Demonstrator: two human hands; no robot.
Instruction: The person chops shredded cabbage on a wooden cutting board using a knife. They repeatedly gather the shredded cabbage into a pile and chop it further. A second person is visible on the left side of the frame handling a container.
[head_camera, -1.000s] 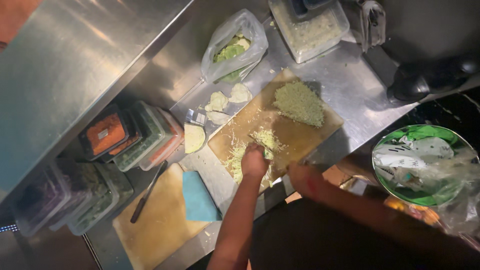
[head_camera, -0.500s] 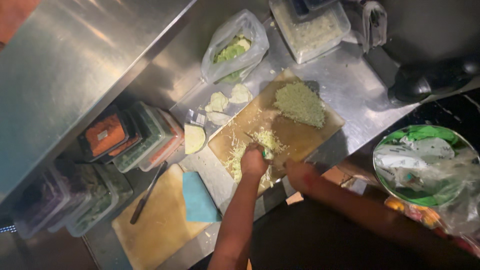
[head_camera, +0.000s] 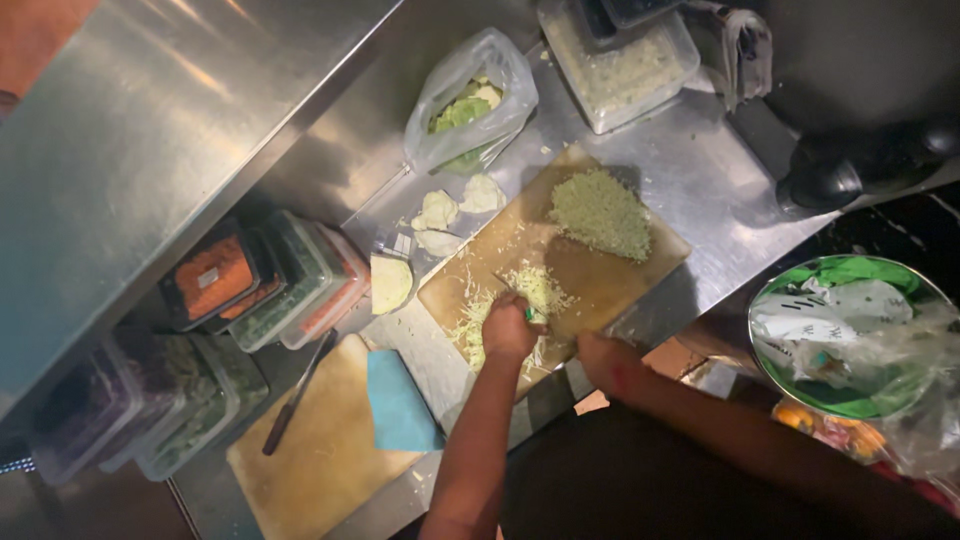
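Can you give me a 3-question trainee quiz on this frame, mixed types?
1. True or false: the pile of shredded cabbage lies on the wooden cutting board.
2. What lies beside the blue cloth on the second board? A) a knife B) a ladle C) a whisk
3. Fill in: the left hand rests on loose ____ shreds.

Key
1. True.
2. A: the knife.
3. Cabbage; the right hand is at the board's near edge.
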